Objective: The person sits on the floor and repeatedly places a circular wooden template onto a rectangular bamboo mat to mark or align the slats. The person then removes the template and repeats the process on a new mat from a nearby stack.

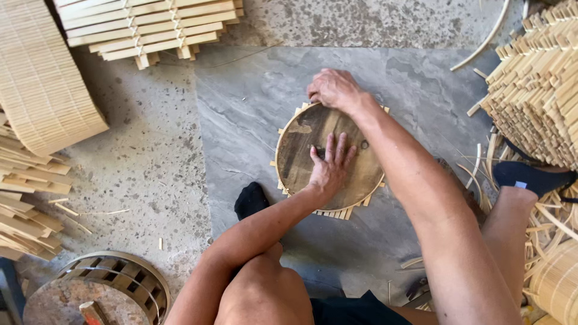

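A round dark wooden disc (301,150) lies on a grey stone slab (241,102) on the floor. Under it sits a lattice of thin bamboo slats (334,213), whose ends stick out around its edge. My left hand (330,165) presses flat on the middle of the disc, fingers spread. At the disc's far rim my right hand (333,89) has its fingers curled over the edge; what they pinch is hidden.
Stacked bamboo lattices (147,27) lie at the top left, and a rolled slat mat (36,78) at far left. More slat stacks (536,90) stand on the right. A round bamboo ring frame (120,280) sits bottom left. My black-socked feet (250,200) rest on the slab.
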